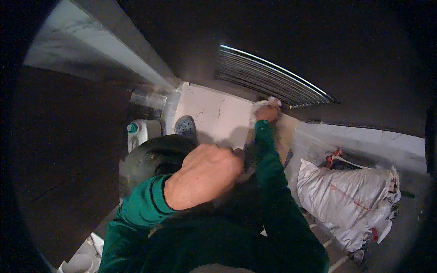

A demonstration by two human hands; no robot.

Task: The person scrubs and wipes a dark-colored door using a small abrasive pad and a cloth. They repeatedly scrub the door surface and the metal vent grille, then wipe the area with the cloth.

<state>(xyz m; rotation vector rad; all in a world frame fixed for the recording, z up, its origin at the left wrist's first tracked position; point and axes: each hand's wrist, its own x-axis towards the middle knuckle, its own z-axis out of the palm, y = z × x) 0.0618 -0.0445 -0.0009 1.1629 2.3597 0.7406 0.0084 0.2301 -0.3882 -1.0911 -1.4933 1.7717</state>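
Note:
My right hand (267,113) reaches forward to the foot of the dark wall, just below a chrome rail rack (273,79). Its fingers are closed on a crumpled white cloth (274,101), partly blurred and pressed near the wall's lower edge. Nearer to me, my left hand (207,175) is closed above my bent knee (154,159). Its fingers curl away from view, so what they hold, if anything, is hidden. Both forearms wear green sleeves. Under the right hand lies a pale board or sheet (209,109) on the floor.
A white jug with a green cap (144,132) stands left of my knee. My grey perforated shoe (185,126) rests on the pale sheet. On the right lies a full white woven sack (346,195), with a red-handled tool (334,155) behind it. Dark walls enclose the space.

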